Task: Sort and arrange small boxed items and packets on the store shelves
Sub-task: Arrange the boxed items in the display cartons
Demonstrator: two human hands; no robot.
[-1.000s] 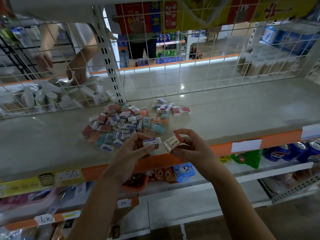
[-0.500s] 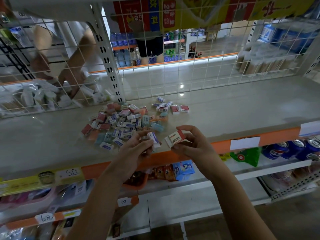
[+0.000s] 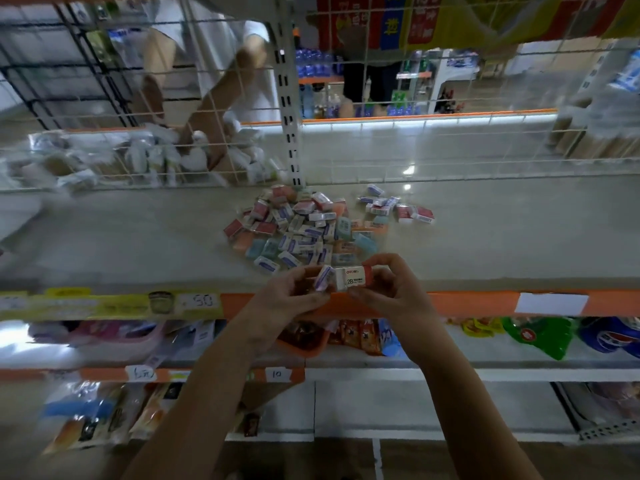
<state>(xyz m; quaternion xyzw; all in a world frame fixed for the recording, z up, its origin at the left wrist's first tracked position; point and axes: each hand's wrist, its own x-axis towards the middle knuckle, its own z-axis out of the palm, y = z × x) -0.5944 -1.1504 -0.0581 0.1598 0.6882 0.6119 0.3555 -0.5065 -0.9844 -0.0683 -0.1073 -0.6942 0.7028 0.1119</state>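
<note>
Left hand (image 3: 294, 296) pinches a purple box (image 3: 324, 277); right hand (image 3: 391, 289) pinches a 2B box (image 3: 353, 278), touching, above the shelf (image 3: 138, 244) edge.

Both your bare forearms rise from the bottom of the view and converge toward the middle, wrists bent slightly inward. Your left hand (image 3: 294, 299) has its fingers (image 3: 313, 298) curled and its thumb on top, pinching a small white-and-purple boxed eraser (image 3: 324, 277). Your right hand (image 3: 391, 292) is just beside it, fingers arched over and thumb beneath, gripping a small white boxed eraser with a red end (image 3: 353, 278). The two hands nearly touch at their fingertips.
</note>
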